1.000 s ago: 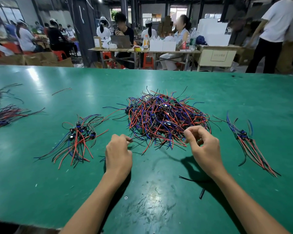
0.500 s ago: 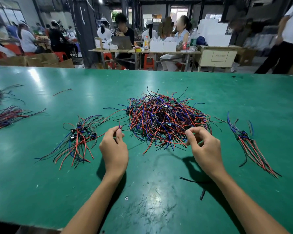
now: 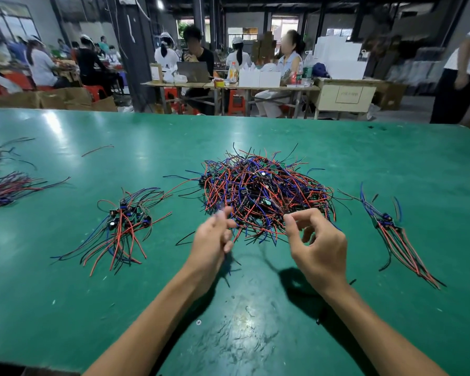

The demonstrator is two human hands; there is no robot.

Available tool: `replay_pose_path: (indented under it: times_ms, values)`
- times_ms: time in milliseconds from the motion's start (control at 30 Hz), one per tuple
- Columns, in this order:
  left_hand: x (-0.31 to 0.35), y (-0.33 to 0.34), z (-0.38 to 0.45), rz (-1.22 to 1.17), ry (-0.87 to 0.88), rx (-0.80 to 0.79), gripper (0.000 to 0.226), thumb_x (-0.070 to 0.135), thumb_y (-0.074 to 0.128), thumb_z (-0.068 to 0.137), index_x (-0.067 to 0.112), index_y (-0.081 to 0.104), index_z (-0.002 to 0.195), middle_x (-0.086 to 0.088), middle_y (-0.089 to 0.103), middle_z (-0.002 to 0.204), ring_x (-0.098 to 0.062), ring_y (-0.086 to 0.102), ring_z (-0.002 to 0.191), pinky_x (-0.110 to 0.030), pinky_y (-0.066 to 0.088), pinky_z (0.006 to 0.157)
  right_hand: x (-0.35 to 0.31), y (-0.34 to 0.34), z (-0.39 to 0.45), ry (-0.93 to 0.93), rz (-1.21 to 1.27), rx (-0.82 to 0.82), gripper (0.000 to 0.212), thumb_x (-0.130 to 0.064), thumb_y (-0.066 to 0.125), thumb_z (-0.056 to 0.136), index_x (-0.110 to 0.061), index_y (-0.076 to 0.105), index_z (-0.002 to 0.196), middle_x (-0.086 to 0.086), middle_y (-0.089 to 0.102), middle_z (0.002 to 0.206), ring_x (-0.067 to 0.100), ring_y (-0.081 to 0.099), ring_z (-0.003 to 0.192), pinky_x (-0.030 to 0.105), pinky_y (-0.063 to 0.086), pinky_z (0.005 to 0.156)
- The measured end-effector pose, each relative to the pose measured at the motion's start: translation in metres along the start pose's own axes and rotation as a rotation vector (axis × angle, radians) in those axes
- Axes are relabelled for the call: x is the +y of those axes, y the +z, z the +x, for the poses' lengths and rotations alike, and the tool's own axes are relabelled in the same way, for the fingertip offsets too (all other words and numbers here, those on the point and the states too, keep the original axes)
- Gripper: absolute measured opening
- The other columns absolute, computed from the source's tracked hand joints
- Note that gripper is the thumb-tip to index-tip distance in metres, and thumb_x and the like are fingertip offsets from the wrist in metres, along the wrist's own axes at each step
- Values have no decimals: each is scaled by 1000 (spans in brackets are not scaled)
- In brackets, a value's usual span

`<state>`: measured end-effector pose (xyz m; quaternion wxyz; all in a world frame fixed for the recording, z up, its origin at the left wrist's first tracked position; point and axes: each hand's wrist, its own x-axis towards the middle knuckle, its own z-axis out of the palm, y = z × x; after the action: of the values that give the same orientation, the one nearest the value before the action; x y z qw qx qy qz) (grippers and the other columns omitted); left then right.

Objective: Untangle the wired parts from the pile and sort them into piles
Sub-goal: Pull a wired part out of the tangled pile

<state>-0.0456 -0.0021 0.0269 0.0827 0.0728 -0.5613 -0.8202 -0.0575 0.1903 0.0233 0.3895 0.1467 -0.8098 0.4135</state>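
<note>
Centrally, the tangled pile (image 3: 261, 194) sits loose — three sorted bundles nearby.

Overhead light puts broad pale glare on the glossy green tabletop (image 3: 65, 267) beyond and left of the hands, and dark shadows beneath both wrists. The left hand (image 3: 212, 241) smears with motion blur (its fingertips especially). Wide-angle distortion bends the edges; the dim background hall is soft.

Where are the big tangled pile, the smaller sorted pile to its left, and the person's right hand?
big tangled pile (image 3: 263, 194), head view, middle of the tangle
smaller sorted pile (image 3: 125, 221), head view, its dark parts
right hand (image 3: 319, 245), head view, back of hand
</note>
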Motion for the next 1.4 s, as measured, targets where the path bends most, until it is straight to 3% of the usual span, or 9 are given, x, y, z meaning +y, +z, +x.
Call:
replay_pose_path:
  times_ms: [167, 300, 433, 567, 700, 867, 1000, 1133, 1400]
  values:
    - [-7, 11, -12, -146, -233, -169, 35, 26, 36, 108, 6, 64, 116, -2, 65, 88, -7, 42, 66, -20, 31, 57, -19, 10, -12, -551, -153, -105, 16, -26, 71, 93, -19, 70, 78, -8, 67, 71, 15, 58, 60, 34, 49, 54]
    - [-4, 7, -13, -164, -170, -157, 30, 22, 31, 109, 12, 58, 100, -8, 75, 99, -12, 49, 75, -26, 38, 65, -29, 17, -22, -554, -165, -290, 17, -24, 79, 84, -17, 67, 74, -4, 64, 65, 20, 60, 58, 36, 50, 50]
    - [-5, 3, -13, -148, -117, -228, 22, 24, 31, 109, 10, 47, 101, -13, 77, 100, -18, 73, 85, -30, 60, 70, -26, 9, -18, -258, 39, -496, 22, -44, 66, 91, -25, 70, 82, -13, 67, 70, 6, 59, 62, 27, 48, 59]
    - [-4, -1, -12, -111, -135, -291, 33, 30, 50, 96, 4, 53, 116, -10, 75, 90, -19, 71, 68, -26, 58, 63, -13, 5, -6, 218, 284, -350, 27, -42, 62, 97, -23, 67, 77, -8, 71, 72, 6, 62, 62, 20, 46, 61]
    - [-1, -5, -13, -81, -360, -451, 56, 46, 35, 103, 1, 60, 126, -18, 71, 119, -26, 72, 105, -31, 60, 85, -7, 13, 0, 639, 619, -530, 28, -36, 49, 104, -17, 69, 105, 6, 76, 100, 11, 70, 81, 29, 56, 64]
    - [10, -14, -8, -401, -541, -462, 86, 60, 18, 103, -14, 46, 136, -29, 58, 135, -33, 63, 122, -40, 53, 101, -4, 13, 4, 733, 709, -460, 34, -33, 37, 109, -20, 68, 113, 7, 76, 105, 14, 71, 87, 29, 60, 69]
    - [12, -18, -8, -313, -365, -413, 39, 7, 41, 99, -13, 50, 131, -17, 68, 127, -21, 69, 113, -27, 58, 89, 4, 6, 8, 729, 667, -512, 21, -23, 51, 104, -15, 68, 114, 10, 76, 97, 15, 68, 76, 26, 59, 63]
    - [16, -17, -5, -126, -146, -206, 39, -18, 32, 98, 1, 61, 115, 1, 71, 81, -8, 56, 65, -14, 47, 58, 17, -27, 26, 442, 434, -982, 24, -40, 77, 86, -25, 75, 105, 0, 75, 88, 8, 59, 72, 16, 44, 62]
    - [18, -20, -7, -42, -33, -123, 16, 4, 41, 92, 20, 38, 95, 5, 52, 68, -8, 25, 53, -25, 16, 51, 42, -93, 31, 182, 64, -1472, 57, -57, 88, 64, -52, 69, 118, -13, 48, 112, 10, 50, 106, 23, 40, 95]
